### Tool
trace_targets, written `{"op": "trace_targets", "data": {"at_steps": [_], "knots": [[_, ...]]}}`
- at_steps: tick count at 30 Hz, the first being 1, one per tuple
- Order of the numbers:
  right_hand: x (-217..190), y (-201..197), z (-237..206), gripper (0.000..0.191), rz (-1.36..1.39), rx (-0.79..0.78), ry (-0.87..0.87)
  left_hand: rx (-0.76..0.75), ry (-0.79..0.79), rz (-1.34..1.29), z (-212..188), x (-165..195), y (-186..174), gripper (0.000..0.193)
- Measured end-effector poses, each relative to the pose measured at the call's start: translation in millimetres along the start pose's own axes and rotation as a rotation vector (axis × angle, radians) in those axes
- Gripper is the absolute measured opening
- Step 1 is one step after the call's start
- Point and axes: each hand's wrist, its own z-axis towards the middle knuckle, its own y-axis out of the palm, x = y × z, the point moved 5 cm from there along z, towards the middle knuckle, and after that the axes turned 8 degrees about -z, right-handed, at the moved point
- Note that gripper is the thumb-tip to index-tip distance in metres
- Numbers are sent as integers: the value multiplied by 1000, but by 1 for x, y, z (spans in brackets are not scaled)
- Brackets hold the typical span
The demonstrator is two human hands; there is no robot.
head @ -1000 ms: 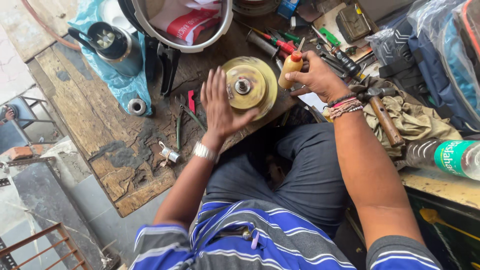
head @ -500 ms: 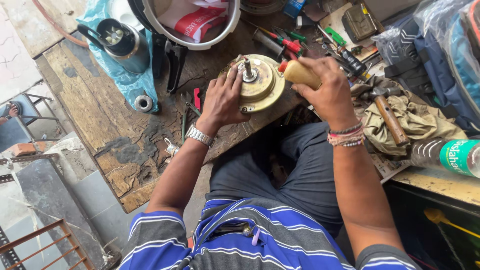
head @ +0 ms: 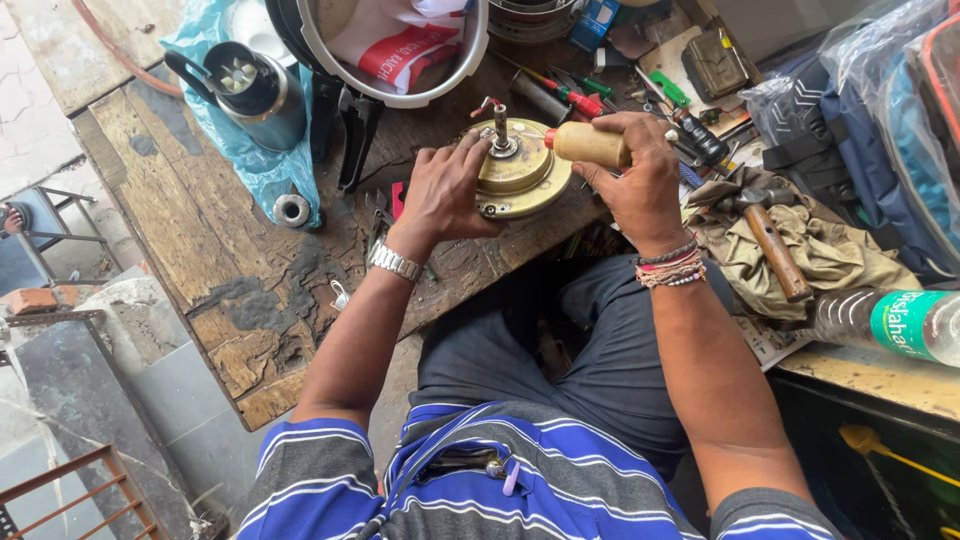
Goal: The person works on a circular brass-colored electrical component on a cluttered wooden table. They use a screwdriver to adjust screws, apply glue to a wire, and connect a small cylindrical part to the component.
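A round brass-coloured motor disc (head: 520,185) with a central steel shaft lies on the worn wooden bench (head: 200,250). My left hand (head: 445,190) rests on the disc's left side, fingers spread over its rim near the shaft. My right hand (head: 640,170) grips the tan wooden handle of a tool (head: 585,145), held level and pointing left at the shaft. A metal watch sits on my left wrist and bead bracelets on my right.
A steel pot (head: 390,45) with a red-and-white bag stands behind the disc. A dark jug (head: 250,85) sits on blue plastic at left. Screwdrivers (head: 570,95) lie behind, a hammer (head: 775,245) on cloth, and a plastic bottle (head: 890,325) at right.
The disc now lies flatter with its shaft pointing up. My left hand slid from covering its face to its left rim. My right hand brought the wooden handle level toward the shaft.
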Motion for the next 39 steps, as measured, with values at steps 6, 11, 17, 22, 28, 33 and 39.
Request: {"op": "trace_targets", "data": {"at_steps": [6, 11, 17, 22, 28, 33, 39], "knots": [[14, -8, -2, 49, 5, 79, 49, 159, -162, 255, -35, 40, 45, 108], [29, -11, -3, 47, 173, 130, 153, 19, -261, 135, -57, 71, 75, 103], [37, -14, -7, 47, 187, 160, 139, 97, -7, 111, -54, 38, 35, 106], [47, -12, -6, 48, 330, 113, 229, -110, -17, 144, -37, -3, 27, 119], [43, -13, -7, 48, 184, 95, 178, -99, 140, 148, -13, -8, 24, 107], [32, -11, -5, 49, 138, 58, 99, -86, 166, 120, 9, -8, 20, 99], [20, -9, -1, 50, 35, 23, 75, -103, 163, 114, 16, -5, 11, 98]]}}
